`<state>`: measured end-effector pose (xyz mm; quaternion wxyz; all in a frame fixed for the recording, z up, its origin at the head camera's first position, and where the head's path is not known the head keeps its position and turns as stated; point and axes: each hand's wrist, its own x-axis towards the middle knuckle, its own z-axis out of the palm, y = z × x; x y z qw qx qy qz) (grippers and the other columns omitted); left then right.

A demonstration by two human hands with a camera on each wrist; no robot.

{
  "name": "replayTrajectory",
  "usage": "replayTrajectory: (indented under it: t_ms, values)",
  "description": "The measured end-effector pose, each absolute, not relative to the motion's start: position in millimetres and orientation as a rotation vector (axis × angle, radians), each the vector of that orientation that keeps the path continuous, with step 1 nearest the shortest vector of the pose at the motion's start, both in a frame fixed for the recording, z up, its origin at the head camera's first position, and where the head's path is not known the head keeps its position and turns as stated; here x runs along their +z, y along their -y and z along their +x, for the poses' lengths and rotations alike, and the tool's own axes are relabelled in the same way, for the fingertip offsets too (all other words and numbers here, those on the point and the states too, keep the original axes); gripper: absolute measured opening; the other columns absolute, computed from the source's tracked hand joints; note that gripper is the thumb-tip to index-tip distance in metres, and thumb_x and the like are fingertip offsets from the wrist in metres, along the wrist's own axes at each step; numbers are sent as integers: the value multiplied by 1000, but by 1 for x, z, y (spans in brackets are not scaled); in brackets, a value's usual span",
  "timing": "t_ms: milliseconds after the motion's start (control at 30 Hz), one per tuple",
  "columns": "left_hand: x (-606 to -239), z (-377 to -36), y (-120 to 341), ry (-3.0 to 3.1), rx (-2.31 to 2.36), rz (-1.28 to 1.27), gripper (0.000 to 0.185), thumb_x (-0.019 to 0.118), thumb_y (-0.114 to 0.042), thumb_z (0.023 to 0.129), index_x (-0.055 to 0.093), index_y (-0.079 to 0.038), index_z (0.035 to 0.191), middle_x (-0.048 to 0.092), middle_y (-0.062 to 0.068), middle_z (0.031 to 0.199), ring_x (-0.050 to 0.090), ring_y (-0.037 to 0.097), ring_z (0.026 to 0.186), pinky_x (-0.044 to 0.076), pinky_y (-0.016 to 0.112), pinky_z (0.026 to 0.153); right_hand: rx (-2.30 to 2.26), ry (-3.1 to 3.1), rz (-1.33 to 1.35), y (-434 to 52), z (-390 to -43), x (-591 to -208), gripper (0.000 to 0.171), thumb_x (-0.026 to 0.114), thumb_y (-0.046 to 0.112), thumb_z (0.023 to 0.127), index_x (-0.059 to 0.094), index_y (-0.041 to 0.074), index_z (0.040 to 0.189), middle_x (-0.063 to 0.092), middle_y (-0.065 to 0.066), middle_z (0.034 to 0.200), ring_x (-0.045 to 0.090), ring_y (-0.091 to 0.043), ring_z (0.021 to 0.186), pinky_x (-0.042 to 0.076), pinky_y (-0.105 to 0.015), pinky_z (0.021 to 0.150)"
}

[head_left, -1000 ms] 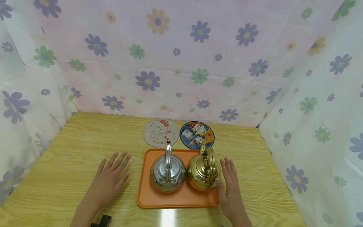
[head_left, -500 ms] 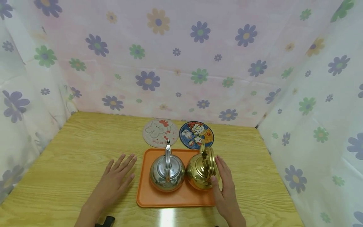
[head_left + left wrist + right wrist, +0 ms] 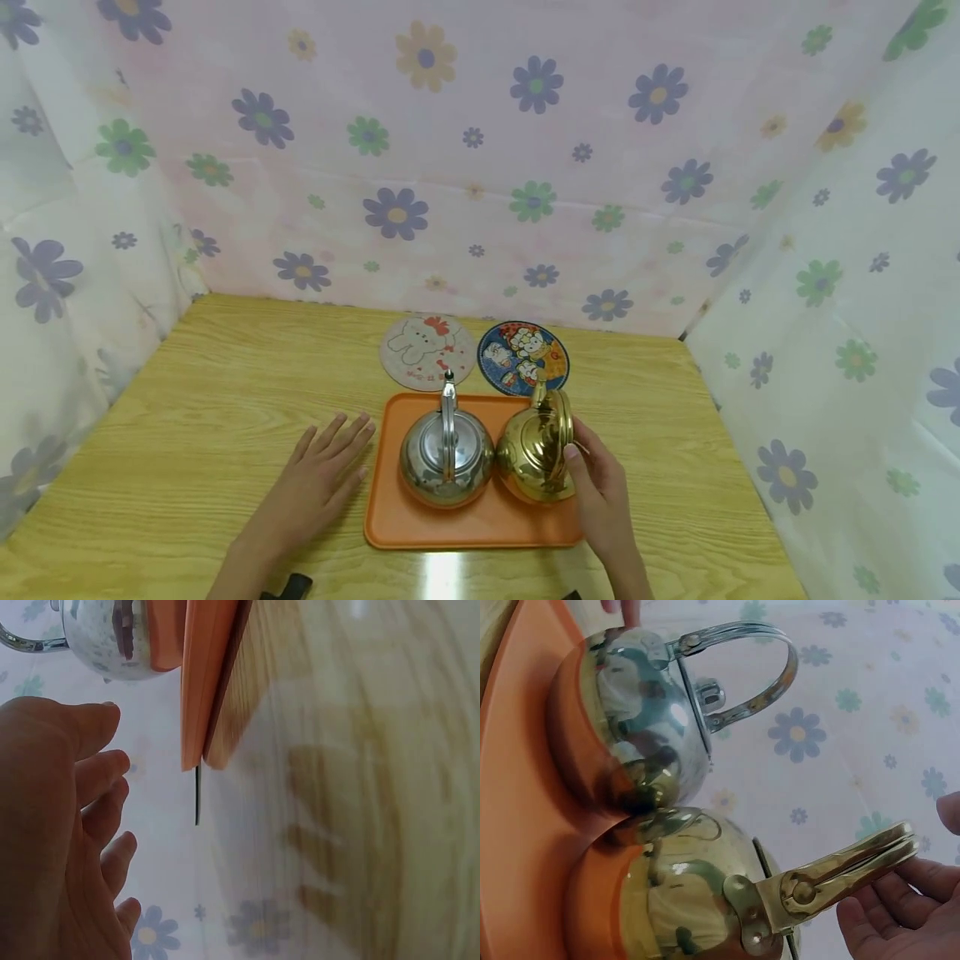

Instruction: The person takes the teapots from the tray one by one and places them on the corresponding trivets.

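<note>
A silver kettle [image 3: 442, 475] and a gold kettle [image 3: 525, 471] stand side by side on an orange tray [image 3: 427, 529], spouts away from me. The silver handle [image 3: 769, 690] is upright; the gold handle [image 3: 847, 870] leans right. My right hand [image 3: 603, 492] is at the gold handle, thumb on the near side, other fingers partly hidden behind it. In the right wrist view those fingers reach the handle's underside, with the thumb apart from it. My left hand [image 3: 318, 479] hovers left of the tray with fingers spread and relaxed, and holds nothing in the left wrist view.
Two round cartoon mats lie behind the tray: a pale rabbit mat [image 3: 427, 346] and a blue patterned mat [image 3: 502, 342], close to the tray's far edge. Flowered cloth [image 3: 480, 167] encloses the wooden table [image 3: 247, 358] at the back and sides.
My right hand has moved left from beside the gold kettle to its handle. My left hand has drifted right and slightly away from me, closer to the tray. Both kettles stay in place.
</note>
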<state>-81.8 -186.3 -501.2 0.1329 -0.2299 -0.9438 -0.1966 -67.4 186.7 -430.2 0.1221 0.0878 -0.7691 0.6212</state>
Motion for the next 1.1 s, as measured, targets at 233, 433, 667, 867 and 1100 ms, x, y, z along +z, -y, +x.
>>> replayTrajectory:
  t_ms: [233,433,667,867,1100]
  values:
    - [-503,-83,181,2750,-614,-686,52,58,-27,103,50,-11,152,45,8,159,38,43,146,13,55,125,1958,2251,146,-193,-75,-421,40,46,14,109,56,-12,138,68,-18,129,60,0,121,47,-14,99]
    - [-505,-84,178,2792,-642,-688,52,58,-28,103,50,-11,152,45,7,159,37,42,147,19,61,121,2124,2216,211,-198,-82,-417,41,45,16,110,57,-16,133,74,-8,121,66,-8,116,50,-19,99]
    - [-506,-86,174,2824,-683,-690,50,57,-25,104,50,-12,152,45,4,159,35,40,149,20,63,119,2348,2120,265,-205,-90,-417,48,46,17,110,49,-26,132,76,-1,114,69,-10,111,55,-24,95]
    - [-507,-88,172,2876,-732,-684,50,56,-28,105,51,-12,152,42,2,160,31,37,151,18,64,119,2463,2071,298,-209,-93,-413,31,48,16,109,70,-3,122,78,0,106,71,-11,105,58,-27,88]
    - [-511,-90,169,2910,-776,-678,51,58,-28,104,51,-11,151,44,2,160,30,37,152,16,66,119,2473,2123,101,-207,-95,-408,23,53,14,107,75,7,109,79,0,93,73,-10,88,60,-28,78]
